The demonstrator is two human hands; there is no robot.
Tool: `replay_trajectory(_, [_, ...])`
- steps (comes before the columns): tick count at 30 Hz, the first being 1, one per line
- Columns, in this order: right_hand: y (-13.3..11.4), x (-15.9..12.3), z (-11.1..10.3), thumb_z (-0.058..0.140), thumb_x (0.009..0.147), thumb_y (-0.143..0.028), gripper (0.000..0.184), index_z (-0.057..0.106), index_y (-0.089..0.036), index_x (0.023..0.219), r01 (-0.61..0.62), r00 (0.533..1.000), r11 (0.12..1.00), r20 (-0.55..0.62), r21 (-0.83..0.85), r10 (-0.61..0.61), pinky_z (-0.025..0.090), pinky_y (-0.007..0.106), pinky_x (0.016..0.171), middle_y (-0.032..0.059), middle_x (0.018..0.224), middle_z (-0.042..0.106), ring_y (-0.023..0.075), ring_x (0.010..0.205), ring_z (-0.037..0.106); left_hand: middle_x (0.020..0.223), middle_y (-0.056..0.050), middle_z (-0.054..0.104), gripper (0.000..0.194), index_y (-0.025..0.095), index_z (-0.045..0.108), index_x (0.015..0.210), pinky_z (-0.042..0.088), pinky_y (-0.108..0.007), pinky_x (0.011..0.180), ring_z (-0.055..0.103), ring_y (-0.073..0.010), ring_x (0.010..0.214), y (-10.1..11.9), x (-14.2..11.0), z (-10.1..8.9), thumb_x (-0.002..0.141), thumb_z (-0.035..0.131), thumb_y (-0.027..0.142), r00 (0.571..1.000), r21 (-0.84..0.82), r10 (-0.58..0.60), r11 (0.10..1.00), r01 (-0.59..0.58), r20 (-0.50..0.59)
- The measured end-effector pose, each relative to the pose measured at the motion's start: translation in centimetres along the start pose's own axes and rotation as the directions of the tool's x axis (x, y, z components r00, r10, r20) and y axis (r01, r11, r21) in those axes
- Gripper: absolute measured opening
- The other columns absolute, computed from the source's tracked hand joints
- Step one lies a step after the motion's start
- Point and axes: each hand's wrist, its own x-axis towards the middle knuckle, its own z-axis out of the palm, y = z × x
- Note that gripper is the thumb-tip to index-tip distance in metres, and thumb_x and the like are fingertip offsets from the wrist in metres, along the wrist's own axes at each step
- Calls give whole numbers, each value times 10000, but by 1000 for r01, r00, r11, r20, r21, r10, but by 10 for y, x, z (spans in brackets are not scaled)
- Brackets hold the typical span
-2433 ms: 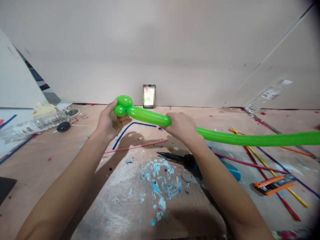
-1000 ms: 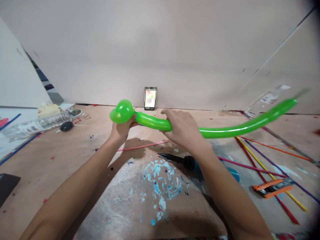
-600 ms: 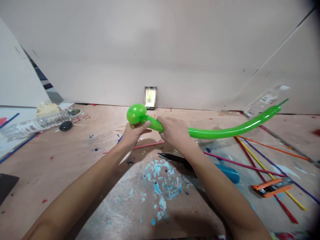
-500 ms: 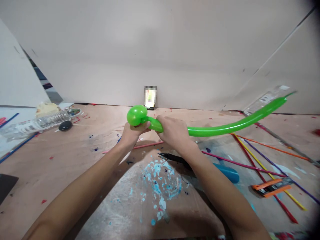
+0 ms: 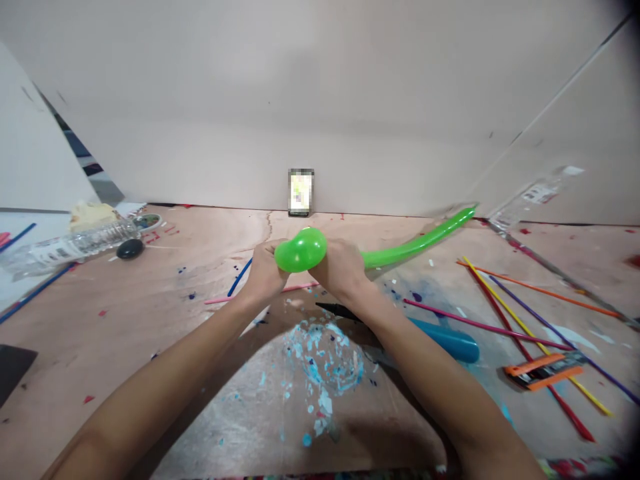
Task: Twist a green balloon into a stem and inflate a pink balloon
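Note:
A long green balloon [image 5: 301, 250] is held between both hands above the table. My left hand [image 5: 265, 270] is closed on its rounded, twisted end from the left. My right hand [image 5: 339, 267] grips the balloon just right of that bubble. The thin inflated tail [image 5: 420, 241] runs away to the right and back, its tip near the far right wall. Below my right wrist lies a blue hand pump [image 5: 440, 337] with a black nozzle.
Uninflated balloon strips in red, yellow, orange and purple [image 5: 510, 300] lie at right, with an orange-black packet [image 5: 543, 370]. A phone [image 5: 301, 192] leans on the back wall. A plastic bottle [image 5: 75, 243] and a dark pebble-like object [image 5: 130, 249] sit at left. Paint flecks [image 5: 323, 353] cover the table.
My hands have come together and moved right and lower. The bubble end has been drawn between them. The balloon's tail has swung in and dropped, now reaching less far to the right.

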Motion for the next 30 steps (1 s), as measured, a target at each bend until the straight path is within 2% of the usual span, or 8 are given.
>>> replay_trajectory(3, [3, 0, -4, 506, 796, -217, 143, 642, -180, 818, 52, 993, 999, -110, 11, -51, 278, 296, 586, 63, 805, 696, 200, 744, 609, 593, -7, 624, 100, 141, 655, 575, 469, -250, 568, 565, -131, 591, -9, 7, -2, 596, 747, 173, 999, -105, -28, 994, 25, -24])
replay_trajectory(7, [8, 0, -11, 538, 772, -211, 150, 607, -198, 904, 8, 983, 1000, -185, -20, -12, 252, 299, 575, 38, 839, 684, 187, 746, 595, 684, -25, 670, 192, 160, 699, 711, 512, -289, 621, 612, -156, 644, -22, 14, -2, 577, 805, 248, 988, -282, -119, 955, 89, -94])
replay_trajectory(14, [3, -1, 3, 498, 788, -204, 152, 632, -185, 720, 14, 998, 999, -56, 38, -12, 264, 304, 574, 59, 768, 702, 197, 693, 604, 570, 8, 618, 156, 145, 628, 544, 434, -244, 539, 540, -119, 559, -25, -1, 6, 614, 754, 202, 995, -82, -67, 995, 60, -77])
replay_trajectory(16, [3, 0, 4, 494, 793, -209, 152, 638, -189, 748, 44, 997, 998, -70, 46, -40, 273, 303, 583, 56, 782, 703, 201, 714, 607, 599, 8, 627, 144, 149, 638, 568, 452, -252, 568, 557, -124, 586, -24, 0, 7, 595, 770, 203, 993, -138, -86, 988, 74, -77])
replay_trajectory(19, [8, 2, -3, 511, 793, -223, 172, 634, -191, 909, 72, 987, 997, -143, 23, -68, 295, 295, 619, 62, 868, 702, 215, 804, 608, 665, -4, 651, 209, 153, 660, 647, 499, -278, 637, 597, -138, 636, -19, 8, 5, 541, 822, 232, 985, -332, -155, 935, 124, -71])
replay_trajectory(23, [16, 4, -8, 516, 784, -231, 180, 624, -184, 920, -48, 993, 999, -108, -21, 45, 268, 297, 591, 76, 852, 705, 224, 779, 612, 636, 22, 622, 314, 145, 636, 681, 511, -251, 614, 579, -105, 589, -8, 14, 3, 493, 866, 248, 955, -493, -283, 845, 207, -85])
replay_trajectory(27, [17, 3, -8, 476, 800, -225, 175, 648, -202, 815, -39, 999, 999, -31, -38, 37, 253, 301, 570, 58, 779, 706, 217, 736, 624, 681, 30, 623, 330, 145, 635, 716, 527, -236, 624, 597, -108, 643, -8, 13, 3, 501, 871, 228, 957, -533, -280, 823, 198, -77])
replay_trajectory(30, [12, 1, -9, 495, 790, -230, 175, 661, -207, 839, -33, 999, 998, -22, -49, 32, 276, 292, 570, 53, 797, 713, 220, 750, 638, 710, 19, 643, 309, 149, 657, 737, 532, -254, 641, 606, -127, 684, -15, 11, 2, 520, 864, 226, 971, -469, -228, 867, 166, -77])
